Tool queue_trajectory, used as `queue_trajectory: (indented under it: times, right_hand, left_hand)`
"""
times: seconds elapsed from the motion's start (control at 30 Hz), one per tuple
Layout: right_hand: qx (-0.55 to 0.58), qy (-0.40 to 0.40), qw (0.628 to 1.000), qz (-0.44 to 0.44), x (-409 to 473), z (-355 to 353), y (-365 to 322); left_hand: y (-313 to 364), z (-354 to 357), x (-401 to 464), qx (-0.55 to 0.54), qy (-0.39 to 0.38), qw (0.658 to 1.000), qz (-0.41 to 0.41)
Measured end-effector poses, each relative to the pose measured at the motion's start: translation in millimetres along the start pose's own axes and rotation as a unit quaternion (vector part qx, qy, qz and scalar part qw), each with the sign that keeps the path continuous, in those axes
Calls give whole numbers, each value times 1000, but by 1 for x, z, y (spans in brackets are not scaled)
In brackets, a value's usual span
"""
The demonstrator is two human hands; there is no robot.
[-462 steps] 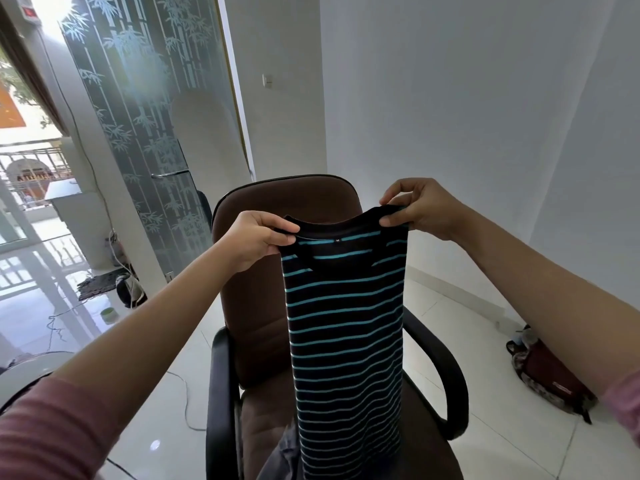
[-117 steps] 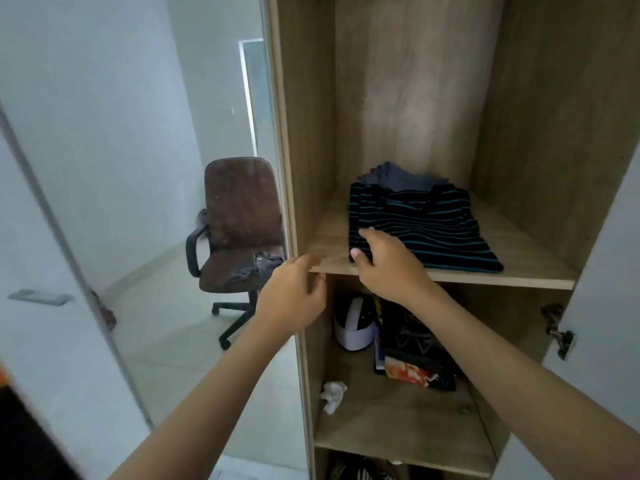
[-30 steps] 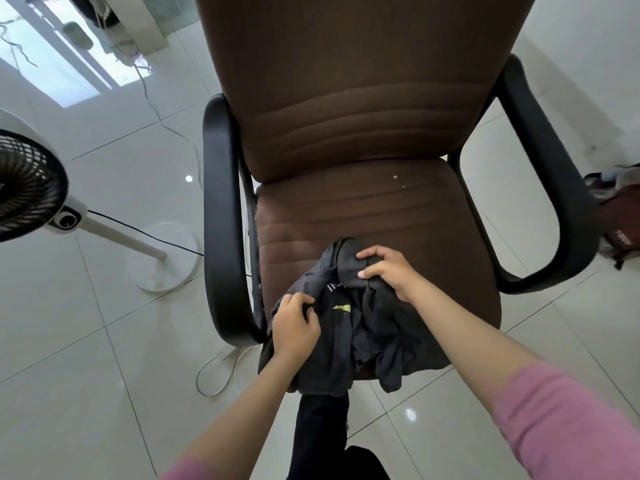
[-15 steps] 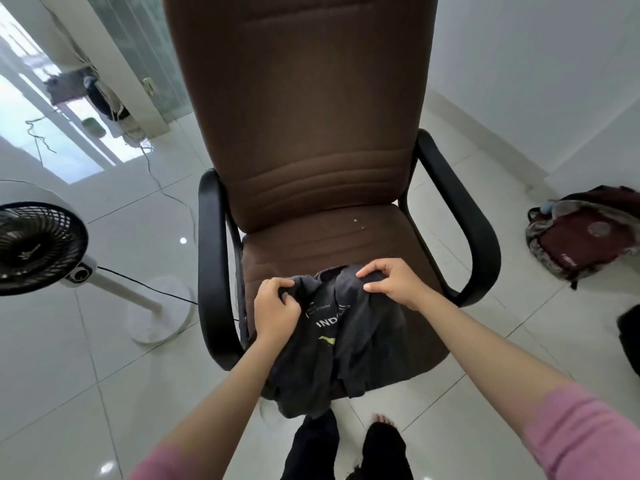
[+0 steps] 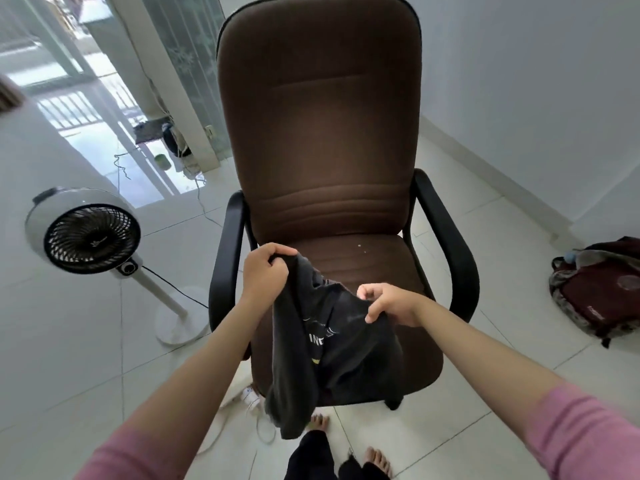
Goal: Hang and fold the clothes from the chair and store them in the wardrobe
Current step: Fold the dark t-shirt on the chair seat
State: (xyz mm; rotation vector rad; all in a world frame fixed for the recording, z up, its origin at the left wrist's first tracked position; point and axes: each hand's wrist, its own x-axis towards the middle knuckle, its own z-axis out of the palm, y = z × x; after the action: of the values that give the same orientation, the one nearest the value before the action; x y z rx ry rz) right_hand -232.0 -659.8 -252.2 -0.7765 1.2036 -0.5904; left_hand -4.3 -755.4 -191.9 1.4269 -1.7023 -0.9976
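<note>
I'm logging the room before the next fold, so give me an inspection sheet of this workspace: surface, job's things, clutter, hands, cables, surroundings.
Surface: brown office chair, seat mostly bare, a few pale specks on it.
Job's things: dark grey T-shirt with a printed front, lifted off the seat, hanging past its front edge.
Clutter: maroon backpack on the floor by the wall.
Hands: left hand grips one edge of the shirt; right hand pinches another, lower.
Cables: black cord from the pedestal fan; white cord under the chair.
Surroundings: white tiled floor, white walls, frosted glass door.
</note>
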Motion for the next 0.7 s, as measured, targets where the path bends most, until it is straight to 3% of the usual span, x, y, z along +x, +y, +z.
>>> queue_trajectory:
  times: [0.1, 0.27, 0.5, 0.7]
  right_hand:
    - [35, -50, 998, -18, -4, 15, -5]
    - [36, -27, 995, -90, -11, 20, -23]
    - [-132, 79, 971, -180, -32, 1, -46]
    - [-239, 128, 940, -209, -45, -7, -63]
  left_hand:
    - [13, -8, -11, -20, 17, 1000, -6]
    - [30, -22, -21, -39, 67, 997, -19]
    - [47, -32, -21, -45, 104, 993, -19]
    - [58, -40, -11, -44, 82, 996, 6]
